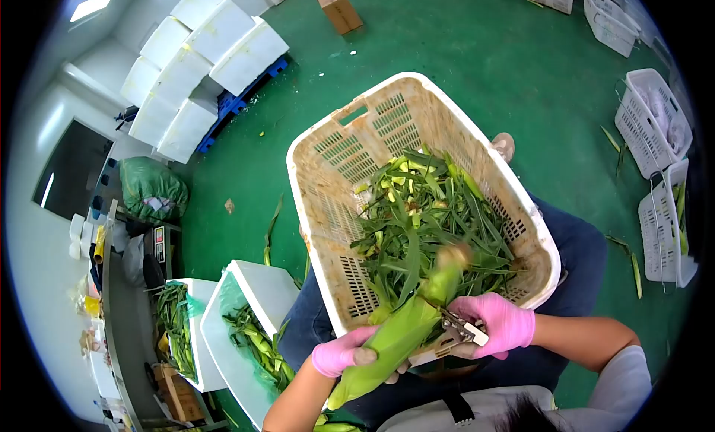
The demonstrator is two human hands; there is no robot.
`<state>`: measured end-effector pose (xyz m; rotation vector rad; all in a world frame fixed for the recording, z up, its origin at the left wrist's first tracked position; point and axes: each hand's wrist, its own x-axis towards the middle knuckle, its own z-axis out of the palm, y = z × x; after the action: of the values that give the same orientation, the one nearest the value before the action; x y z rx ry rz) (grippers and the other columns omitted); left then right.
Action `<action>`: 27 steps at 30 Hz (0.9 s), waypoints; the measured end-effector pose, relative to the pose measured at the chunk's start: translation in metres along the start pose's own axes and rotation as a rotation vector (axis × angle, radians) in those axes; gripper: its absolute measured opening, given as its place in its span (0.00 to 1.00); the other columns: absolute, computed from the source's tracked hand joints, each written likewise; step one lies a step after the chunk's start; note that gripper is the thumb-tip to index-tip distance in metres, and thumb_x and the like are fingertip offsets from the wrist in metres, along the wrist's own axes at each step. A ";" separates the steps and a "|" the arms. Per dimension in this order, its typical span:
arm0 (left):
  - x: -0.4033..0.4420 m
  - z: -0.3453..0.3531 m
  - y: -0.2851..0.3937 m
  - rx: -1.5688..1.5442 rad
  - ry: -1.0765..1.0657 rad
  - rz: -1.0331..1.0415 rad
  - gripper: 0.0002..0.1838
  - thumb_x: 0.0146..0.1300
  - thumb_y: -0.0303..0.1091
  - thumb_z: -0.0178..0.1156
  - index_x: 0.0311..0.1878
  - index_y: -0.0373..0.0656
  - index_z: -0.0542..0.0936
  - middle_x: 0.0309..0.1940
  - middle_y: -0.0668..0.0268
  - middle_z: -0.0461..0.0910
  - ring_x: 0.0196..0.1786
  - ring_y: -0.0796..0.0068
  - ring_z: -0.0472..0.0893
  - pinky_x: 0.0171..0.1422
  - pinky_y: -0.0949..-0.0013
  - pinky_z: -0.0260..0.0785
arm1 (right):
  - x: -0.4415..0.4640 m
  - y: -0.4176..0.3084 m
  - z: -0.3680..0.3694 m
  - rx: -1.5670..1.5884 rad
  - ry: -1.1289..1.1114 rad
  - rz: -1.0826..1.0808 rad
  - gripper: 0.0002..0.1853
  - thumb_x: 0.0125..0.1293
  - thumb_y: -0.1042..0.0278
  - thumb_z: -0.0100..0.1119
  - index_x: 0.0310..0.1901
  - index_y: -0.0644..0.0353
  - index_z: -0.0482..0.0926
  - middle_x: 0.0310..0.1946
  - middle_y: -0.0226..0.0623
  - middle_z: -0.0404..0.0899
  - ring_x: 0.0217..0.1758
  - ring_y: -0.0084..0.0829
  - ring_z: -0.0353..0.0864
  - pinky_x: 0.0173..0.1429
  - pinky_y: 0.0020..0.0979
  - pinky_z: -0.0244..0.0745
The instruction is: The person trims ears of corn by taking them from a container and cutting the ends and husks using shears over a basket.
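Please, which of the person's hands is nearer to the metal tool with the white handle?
Right. The right hand grips the metal tool itself; the left hand is farther away, to the tool's left, holding the green ear of corn.

Green floor [246,201], pale wall [48,283] with a dark panel [71,167], possibly a window; grey table [119,324] alongside, rectangular light [92,7] glowing upper left.

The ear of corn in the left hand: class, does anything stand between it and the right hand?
Yes: the metal tool held in the right hand stands between that hand and the ear of corn. Nothing else visible is in the way.
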<state>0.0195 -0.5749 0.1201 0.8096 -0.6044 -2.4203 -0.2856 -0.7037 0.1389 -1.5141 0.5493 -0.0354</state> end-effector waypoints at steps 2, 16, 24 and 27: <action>0.002 -0.013 -0.001 -0.015 -0.112 0.013 0.51 0.57 0.53 0.73 0.76 0.34 0.62 0.59 0.55 0.77 0.57 0.64 0.79 0.62 0.62 0.75 | -0.003 0.027 0.009 0.190 0.039 -0.003 0.24 0.58 0.60 0.73 0.51 0.62 0.76 0.30 0.34 0.82 0.29 0.26 0.82 0.39 0.30 0.80; 0.051 0.060 -0.001 0.837 0.669 0.527 0.34 0.75 0.55 0.55 0.68 0.32 0.69 0.56 0.51 0.79 0.57 0.61 0.79 0.62 0.63 0.70 | 0.032 -0.006 0.066 0.343 0.727 -0.353 0.39 0.53 0.69 0.81 0.64 0.61 0.67 0.49 0.35 0.79 0.49 0.27 0.82 0.56 0.32 0.79; 0.092 0.083 -0.013 0.513 0.803 1.321 0.12 0.78 0.37 0.56 0.48 0.35 0.74 0.50 0.52 0.80 0.46 0.61 0.81 0.54 0.59 0.77 | 0.013 -0.016 0.068 0.201 0.800 -0.556 0.39 0.43 0.62 0.88 0.54 0.58 0.72 0.40 0.33 0.82 0.40 0.25 0.84 0.46 0.30 0.81; 0.085 0.090 0.020 0.154 1.102 1.166 0.05 0.77 0.27 0.47 0.40 0.42 0.66 0.29 0.64 0.74 0.28 0.75 0.73 0.32 0.66 0.72 | 0.006 -0.024 0.062 0.267 0.857 -0.755 0.40 0.44 0.61 0.87 0.55 0.57 0.70 0.41 0.35 0.85 0.40 0.30 0.85 0.47 0.34 0.79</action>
<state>-0.0906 -0.6181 0.1606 1.2061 -0.5387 -0.7067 -0.2505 -0.6501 0.1573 -1.3176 0.5697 -1.3336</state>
